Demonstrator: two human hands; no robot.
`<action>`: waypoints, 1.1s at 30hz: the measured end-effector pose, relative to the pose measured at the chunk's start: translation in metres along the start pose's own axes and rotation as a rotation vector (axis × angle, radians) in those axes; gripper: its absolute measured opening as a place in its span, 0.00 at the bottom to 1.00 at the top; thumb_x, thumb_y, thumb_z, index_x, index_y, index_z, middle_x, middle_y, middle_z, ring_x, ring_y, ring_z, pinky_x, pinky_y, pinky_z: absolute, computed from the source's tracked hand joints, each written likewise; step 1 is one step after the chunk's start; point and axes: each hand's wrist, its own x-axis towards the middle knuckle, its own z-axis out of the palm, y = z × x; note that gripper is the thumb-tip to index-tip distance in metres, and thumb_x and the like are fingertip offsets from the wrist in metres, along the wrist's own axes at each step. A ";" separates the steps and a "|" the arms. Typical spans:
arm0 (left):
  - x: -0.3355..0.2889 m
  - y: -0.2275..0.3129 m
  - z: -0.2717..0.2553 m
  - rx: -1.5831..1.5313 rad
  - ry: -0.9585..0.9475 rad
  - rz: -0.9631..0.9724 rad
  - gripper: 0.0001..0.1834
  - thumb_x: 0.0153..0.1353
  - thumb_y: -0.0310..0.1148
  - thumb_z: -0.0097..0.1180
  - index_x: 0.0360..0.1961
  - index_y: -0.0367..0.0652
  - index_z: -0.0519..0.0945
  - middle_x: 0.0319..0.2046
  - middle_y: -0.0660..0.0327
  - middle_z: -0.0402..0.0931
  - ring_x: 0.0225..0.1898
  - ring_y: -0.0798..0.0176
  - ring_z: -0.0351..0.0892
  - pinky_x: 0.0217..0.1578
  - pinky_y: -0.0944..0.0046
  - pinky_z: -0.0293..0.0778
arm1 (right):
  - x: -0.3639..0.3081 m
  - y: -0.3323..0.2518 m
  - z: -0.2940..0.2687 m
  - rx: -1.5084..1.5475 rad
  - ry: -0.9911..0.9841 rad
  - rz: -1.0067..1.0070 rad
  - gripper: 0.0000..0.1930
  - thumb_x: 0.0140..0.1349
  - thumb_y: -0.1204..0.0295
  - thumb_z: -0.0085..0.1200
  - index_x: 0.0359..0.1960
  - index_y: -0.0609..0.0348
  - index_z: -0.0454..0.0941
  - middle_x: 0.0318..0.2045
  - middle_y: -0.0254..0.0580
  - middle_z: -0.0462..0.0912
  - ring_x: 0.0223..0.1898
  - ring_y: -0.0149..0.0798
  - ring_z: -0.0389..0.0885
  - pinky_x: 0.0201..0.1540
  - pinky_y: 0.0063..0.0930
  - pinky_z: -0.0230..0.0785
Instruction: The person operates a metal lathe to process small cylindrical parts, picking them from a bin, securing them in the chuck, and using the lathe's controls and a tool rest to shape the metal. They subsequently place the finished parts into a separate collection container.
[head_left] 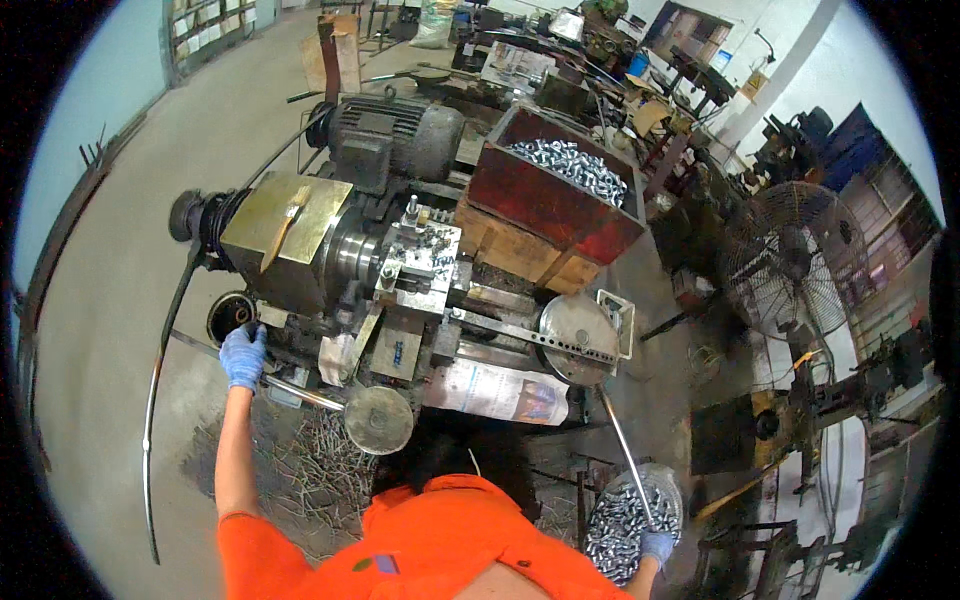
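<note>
- Two gloved hands are at work on an old lathe-like machine [400, 270]: the left hand [243, 355] in a blue glove is closed around a long metal lever [300, 392] at the machine's near left corner, beside a round dark opening.
- The right hand [656, 546], also in a blue glove, is wrapped around the lower end of a thin steel rod [625, 455] that rises toward a round plate [575, 338] on the machine's right side.
- A clear bag of small silvery metal parts [620, 520] sits just beside the right hand.
- To work these well, I judge a firm, steady grip on both handles matters, with sleeves kept clear of the belt and motor [395, 135] behind.
- A red wooden hopper [545, 205] above the machine holds more silvery parts.
- Curled metal swarf [310, 470] litters the concrete floor near the person's feet.
- A large standing fan [790, 260] and cluttered benches fill the workshop to the right.
</note>
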 end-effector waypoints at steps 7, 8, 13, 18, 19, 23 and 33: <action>0.002 0.005 0.000 0.099 0.013 0.017 0.16 0.54 0.47 0.54 0.33 0.47 0.82 0.31 0.51 0.79 0.35 0.49 0.78 0.36 0.53 0.72 | -0.009 -0.051 -0.013 0.117 -0.030 -0.048 0.26 0.40 0.52 0.60 0.37 0.60 0.79 0.34 0.57 0.80 0.37 0.53 0.79 0.40 0.42 0.71; 0.002 0.003 0.000 0.123 0.010 0.011 0.16 0.54 0.47 0.54 0.34 0.47 0.82 0.31 0.51 0.79 0.35 0.49 0.78 0.37 0.53 0.72 | -0.019 -0.081 -0.030 0.103 0.008 -0.134 0.27 0.41 0.50 0.58 0.40 0.58 0.78 0.36 0.57 0.79 0.40 0.53 0.78 0.43 0.43 0.69; 0.004 0.005 0.004 0.109 0.027 0.019 0.16 0.54 0.47 0.54 0.34 0.47 0.82 0.31 0.51 0.79 0.35 0.49 0.77 0.37 0.53 0.72 | -0.009 -0.159 -0.043 -0.086 0.170 -0.354 0.22 0.45 0.52 0.56 0.38 0.53 0.80 0.41 0.53 0.79 0.48 0.55 0.73 0.54 0.42 0.62; -0.002 -0.001 0.007 0.115 0.033 -0.054 0.16 0.54 0.46 0.54 0.34 0.46 0.82 0.30 0.51 0.78 0.34 0.48 0.77 0.36 0.53 0.72 | 0.068 -0.173 -0.045 -0.047 0.156 -0.407 0.23 0.49 0.47 0.50 0.40 0.49 0.81 0.44 0.50 0.77 0.53 0.54 0.68 0.58 0.46 0.54; -0.004 0.002 0.005 0.102 0.050 -0.057 0.16 0.54 0.46 0.54 0.34 0.46 0.82 0.30 0.51 0.78 0.34 0.48 0.77 0.36 0.53 0.72 | 0.094 -0.183 -0.046 -0.056 0.161 -0.408 0.24 0.51 0.47 0.48 0.40 0.50 0.80 0.44 0.50 0.77 0.53 0.55 0.68 0.58 0.48 0.54; -0.007 0.014 0.008 0.073 0.034 -0.014 0.17 0.54 0.47 0.54 0.32 0.43 0.81 0.28 0.50 0.78 0.34 0.47 0.77 0.36 0.52 0.71 | 0.179 -0.247 -0.060 -0.101 0.239 -0.347 0.23 0.53 0.51 0.49 0.45 0.51 0.77 0.49 0.47 0.74 0.55 0.50 0.65 0.57 0.49 0.53; -0.025 -0.109 0.023 -1.165 0.570 -0.528 0.13 0.59 0.35 0.54 0.39 0.36 0.79 0.23 0.62 0.76 0.23 0.69 0.75 0.19 0.67 0.70 | 0.144 -0.318 -0.044 0.047 0.442 -0.637 0.39 0.50 0.45 0.50 0.59 0.59 0.63 0.60 0.50 0.62 0.62 0.51 0.58 0.65 0.46 0.44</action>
